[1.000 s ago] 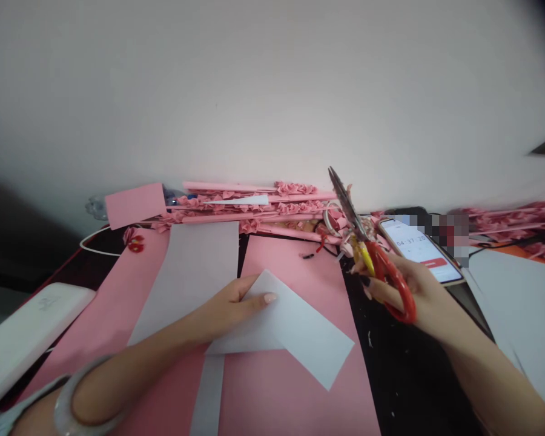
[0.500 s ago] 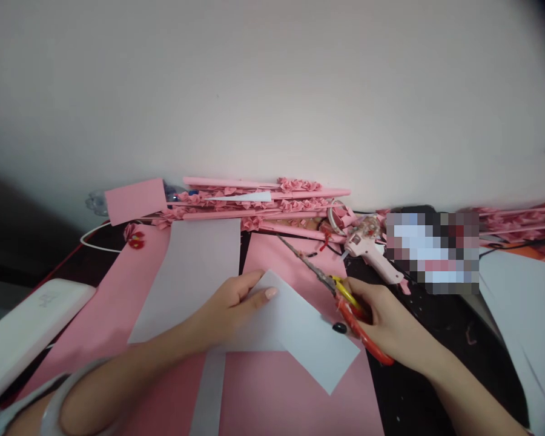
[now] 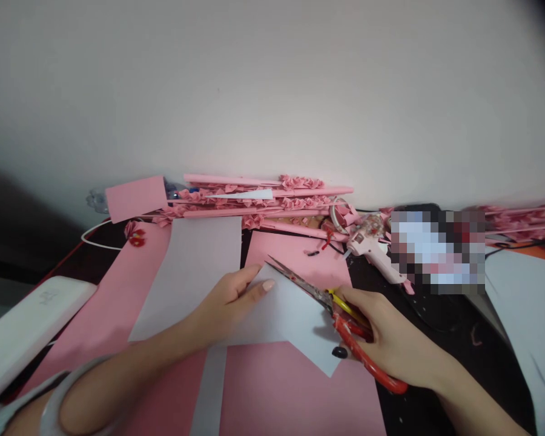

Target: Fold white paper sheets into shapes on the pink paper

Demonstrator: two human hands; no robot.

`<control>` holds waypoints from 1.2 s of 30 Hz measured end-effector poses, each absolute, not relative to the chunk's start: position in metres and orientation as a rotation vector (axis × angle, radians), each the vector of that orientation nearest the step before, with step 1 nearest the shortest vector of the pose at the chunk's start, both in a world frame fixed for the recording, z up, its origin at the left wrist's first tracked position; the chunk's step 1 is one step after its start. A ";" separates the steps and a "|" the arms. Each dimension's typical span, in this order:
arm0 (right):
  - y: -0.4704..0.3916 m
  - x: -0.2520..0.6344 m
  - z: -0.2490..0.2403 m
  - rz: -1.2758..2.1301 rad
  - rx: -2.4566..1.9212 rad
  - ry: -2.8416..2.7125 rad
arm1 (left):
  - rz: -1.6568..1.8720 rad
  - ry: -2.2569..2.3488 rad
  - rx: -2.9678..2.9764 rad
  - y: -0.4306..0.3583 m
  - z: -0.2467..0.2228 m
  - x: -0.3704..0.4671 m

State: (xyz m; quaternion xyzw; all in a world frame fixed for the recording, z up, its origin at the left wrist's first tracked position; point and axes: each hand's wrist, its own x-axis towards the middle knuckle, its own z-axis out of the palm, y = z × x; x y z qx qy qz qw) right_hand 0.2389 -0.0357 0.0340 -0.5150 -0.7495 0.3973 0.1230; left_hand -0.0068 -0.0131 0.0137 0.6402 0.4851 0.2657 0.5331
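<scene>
White paper (image 3: 300, 318): lying at centre, showing a fold, aiming a peak away from the body; spreading one leg toward near left, the other toward near right. Covering part of the pink sheet (image 3: 300, 393) and meeting a narrow strip (image 3: 209, 393) at the near edge.

Left hand (image 3: 236, 297): gripping white paper just beside the peak, pressing down with the thumb, curling the other fingers together behind; leaving no visible gap. Sitting nearer the peak than the right hand.

Scissors (image 3: 320, 297): slanting along the far right edge of white paper, matching the long axis of the right leg; aiming tips at the peak, just beside the left fingertips. Parting only slightly at the tips. Touching or hovering over white paper: not showing clearly.

Right hand (image 3: 386, 330): wrapping closely round the red and yellow handles, holding scissors from the right; showing a dark nail over the right leg. Sitting nearer that leg's end.

Farther left: lying flat, pale sheet (image 3: 195, 266); resting at the side, white case (image 3: 36, 339).

Farther right: lying on the dark table (image 3: 418, 406), glue gun (image 3: 376, 257).

At the back: lying crosswise before the wall (image 3: 254, 91), paper flowers (image 3: 300, 203).
</scene>
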 end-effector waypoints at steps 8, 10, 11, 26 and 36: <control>-0.039 0.239 0.032 1.279 -1.451 -2.163 | 0.618 1.130 1.603 -0.014 0.011 -0.009; -0.039 0.239 0.031 1.294 -1.444 -2.158 | 0.617 1.110 1.621 -0.014 0.011 -0.009; -0.039 0.239 0.031 1.287 -1.443 -2.161 | 0.615 1.099 1.629 -0.014 0.011 -0.008; -0.039 0.240 0.028 1.314 -1.397 -2.163 | 0.570 1.085 1.712 -0.015 0.005 -0.010; -0.040 0.239 0.026 1.292 -1.420 -2.173 | 0.598 1.057 1.741 -0.013 0.005 -0.009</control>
